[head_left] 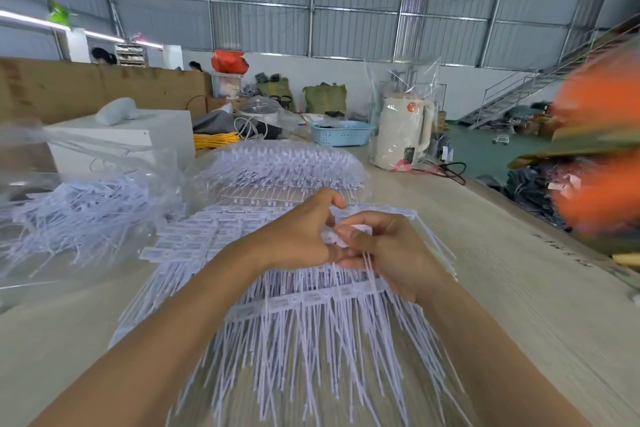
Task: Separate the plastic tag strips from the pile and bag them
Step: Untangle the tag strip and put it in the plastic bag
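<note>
A broad pile of pale lilac plastic tag strips (294, 315) covers the middle of the wooden table (519, 305), label heads in rows and thin tails fanned toward me. My left hand (298, 236) and my right hand (388, 246) meet above the pile. Both pinch the same small bunch of tag strips (349, 230) between thumb and fingers, and tails hang down below my right hand. A clear plastic bag (79, 204) holding loose strips lies at the left. A second heap of strips (287, 163) sits farther back.
A cream electric kettle (403, 132) in clear wrap stands back right beside a blue basket (341, 133). A white box (138, 139) and yellow cable (214, 140) sit back left. The table's right edge runs diagonally, with blurred orange shapes (602, 149) beyond it.
</note>
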`<state>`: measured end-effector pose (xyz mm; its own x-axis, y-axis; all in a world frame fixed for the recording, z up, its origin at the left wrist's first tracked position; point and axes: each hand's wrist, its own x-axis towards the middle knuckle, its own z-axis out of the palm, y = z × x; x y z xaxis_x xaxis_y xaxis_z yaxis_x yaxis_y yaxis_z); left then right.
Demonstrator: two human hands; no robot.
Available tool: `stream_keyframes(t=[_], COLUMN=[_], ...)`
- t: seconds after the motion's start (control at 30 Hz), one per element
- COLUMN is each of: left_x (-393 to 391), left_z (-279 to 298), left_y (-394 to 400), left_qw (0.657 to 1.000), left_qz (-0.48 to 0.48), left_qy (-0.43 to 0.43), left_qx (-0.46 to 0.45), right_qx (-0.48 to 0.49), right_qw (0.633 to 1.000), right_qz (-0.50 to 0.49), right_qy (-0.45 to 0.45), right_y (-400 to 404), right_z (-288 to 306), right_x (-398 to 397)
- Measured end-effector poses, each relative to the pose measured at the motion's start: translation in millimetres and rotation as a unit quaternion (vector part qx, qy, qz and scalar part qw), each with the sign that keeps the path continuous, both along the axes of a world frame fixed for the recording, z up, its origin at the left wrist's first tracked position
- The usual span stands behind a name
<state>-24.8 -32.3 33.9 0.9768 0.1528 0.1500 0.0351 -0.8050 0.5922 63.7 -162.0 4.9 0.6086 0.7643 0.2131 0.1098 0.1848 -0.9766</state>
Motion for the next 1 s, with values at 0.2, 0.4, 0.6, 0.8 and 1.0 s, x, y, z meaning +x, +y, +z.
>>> stream_keyframes(t=[0.2, 0.4, 0.6, 0.8, 1.0], left_x=[-4, -1, 0, -3, -8], left_z=[3, 1, 1, 9, 15], left_y=[15, 15, 10, 7, -1], left_qw=[0.998, 0.999, 0.989, 0.956, 0.979], left_qz=[0.047, 0.040, 0.066, 0.073, 0.053], left_qy=[0.040, 0.001, -0.034, 0.021, 0.001], left_qx=[0.006, -0.025, -0.130, -0.283, -0.198], right_qx=[0.021, -0.052, -0.087, -0.063, 0.027], right_qw=[0.999, 0.996, 0.970, 0.882, 0.974], right_qz=[-0.026, -0.026, -0.080, -0.196, -0.219], right_qy=[0.008, -0.067, -0.212, -0.423, -0.052], right_y=[-4, -7, -5, 4, -17], right_z=[2, 3, 2, -5, 7], right_x=[8, 7, 3, 2, 26])
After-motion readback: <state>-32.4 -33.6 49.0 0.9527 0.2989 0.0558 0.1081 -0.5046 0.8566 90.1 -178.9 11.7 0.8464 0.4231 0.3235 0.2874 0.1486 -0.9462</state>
